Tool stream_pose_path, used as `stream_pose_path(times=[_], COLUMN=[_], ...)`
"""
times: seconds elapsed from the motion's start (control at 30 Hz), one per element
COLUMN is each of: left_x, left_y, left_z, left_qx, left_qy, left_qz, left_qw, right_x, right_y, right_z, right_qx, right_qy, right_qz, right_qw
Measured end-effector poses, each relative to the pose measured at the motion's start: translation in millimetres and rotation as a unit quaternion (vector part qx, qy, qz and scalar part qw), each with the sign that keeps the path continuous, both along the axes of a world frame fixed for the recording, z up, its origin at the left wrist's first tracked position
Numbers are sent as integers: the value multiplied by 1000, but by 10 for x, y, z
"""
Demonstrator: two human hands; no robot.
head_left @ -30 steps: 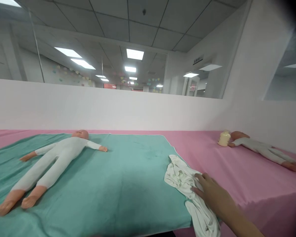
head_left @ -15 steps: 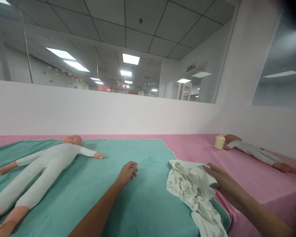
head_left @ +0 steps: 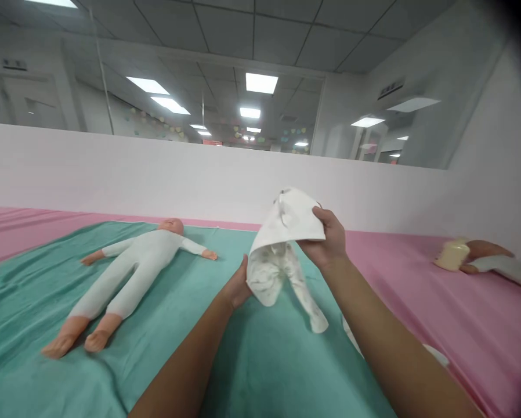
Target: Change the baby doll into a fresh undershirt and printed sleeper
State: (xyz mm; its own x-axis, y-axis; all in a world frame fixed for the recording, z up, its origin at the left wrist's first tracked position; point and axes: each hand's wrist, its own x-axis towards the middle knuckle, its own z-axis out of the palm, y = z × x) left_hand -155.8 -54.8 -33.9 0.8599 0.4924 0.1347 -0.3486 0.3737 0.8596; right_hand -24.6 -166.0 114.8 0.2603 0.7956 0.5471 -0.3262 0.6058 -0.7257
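Note:
A white baby garment (head_left: pixel 289 217) hangs spread between my two hands above the green cloth (head_left: pixel 269 371). My left hand (head_left: pixel 237 284) is closed on its lower left edge, with the fingers partly behind the fabric. Higher up, my right hand (head_left: pixel 329 238) pinches the right edge, thumb on top. One narrow sleeve or leg of the garment dangles down, with a faint print on it. On the left a baby doll (head_left: pixel 145 255) in white clothing lies face up, arms spread. More white fabric (head_left: pixel 436 354) shows around my right forearm, mostly hidden by it.
Pink sheeting (head_left: pixel 400 278) covers the surface beneath the green cloth. At the right stand a cream bottle (head_left: pixel 452 254) and a second doll (head_left: pixel 508 268) lying near the wall. A low white wall (head_left: pixel 156 174) with glass above it bounds the far side.
My right hand has lifted the garment from the white pile and moved it left and up. My left hand has taken hold of its edge. The view has shifted.

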Motion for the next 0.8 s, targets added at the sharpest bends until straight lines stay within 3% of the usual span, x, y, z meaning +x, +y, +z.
stream_pose_path(times=[0.07, 0.2, 0.3, 0.37, 0.47, 0.53, 0.67, 0.73, 0.8], left_x=[-45, -43, 22, 63, 77, 57, 5, -1, 14], left_y=[37, 125, 162, 179, 200, 205, 184, 156, 113], left_z=[18, -81, -185, -221, -206, -163, -105, -117, -142], left_qx=[-24, -20, -2, -5, 2, 22, 119, 236, 362], left_qy=[-28, -19, 30, 39, 22, 11, 61, 157, 241], left_qz=[-28, -11, 45, 115, 189, 183, 186, 217, 246], left_qw=[999, 1000, 999, 993, 982, 983, 974, 934, 866], right_x=[0, 293, 651, 882, 1124, 1191, 1222, 1262, 1318], right_y=[102, 260, 326, 343, 340, 311, 142, 34, -39], right_z=[-274, -1109, -1646, -1838, -1894, -1843, -1700, -1648, -1629], right_qx=[0, -95, -165, -184, -162, -139, -58, -6, 12], right_qy=[31, 79, 96, 123, 182, 212, 222, 223, 215], right_qz=[-7, -9, -12, -19, -48, -52, 20, 43, 40], right_qw=[999, 992, 982, 975, 969, 966, 973, 974, 976])
